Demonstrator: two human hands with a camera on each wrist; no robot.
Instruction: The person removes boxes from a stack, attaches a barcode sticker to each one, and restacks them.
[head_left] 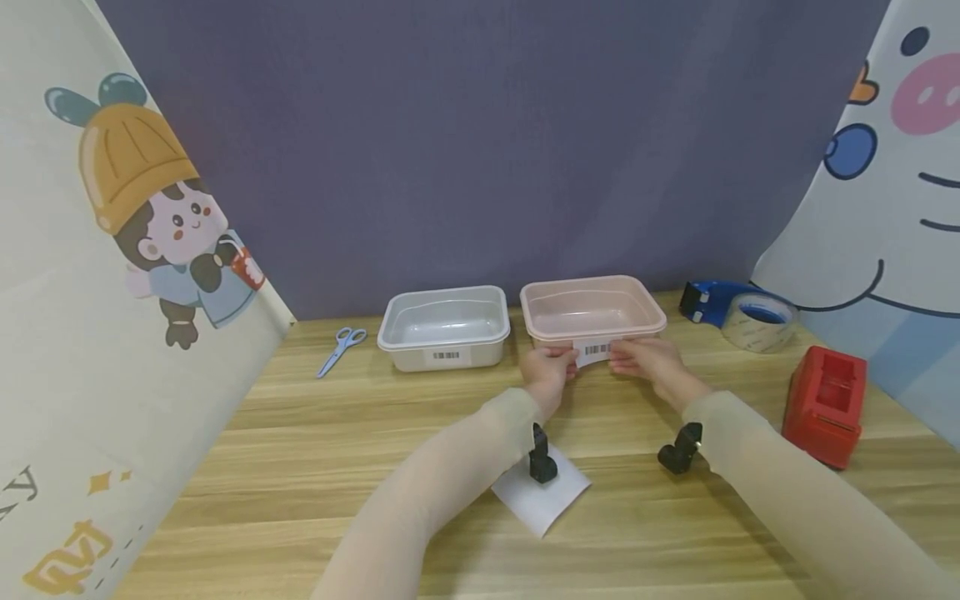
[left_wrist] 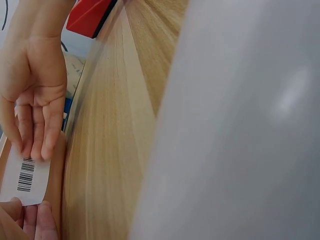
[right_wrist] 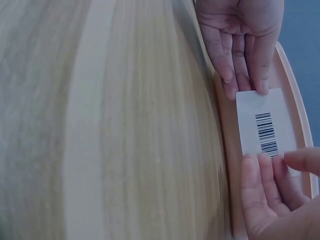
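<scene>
white rectangular paper label with a black barcode (head_left: 593,352): against or just before the front wall of the pale pink rectangular plastic tub (head_left: 588,315), near the table's (head_left: 300,450) far edge. left hand (head_left: 547,377) and right hand (head_left: 652,367) pinch its opposite ends. beside it, the grey-white rectangular plastic tub (head_left: 445,321) already wears a similar label (head_left: 447,356); looks done. remaining, i judge: fixing this one flat. can't tell whether any of it sticks.

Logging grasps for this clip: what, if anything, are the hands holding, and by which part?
A white barcode label, by its opposite ends: the left hand grips one end, the right hand the other.
</scene>
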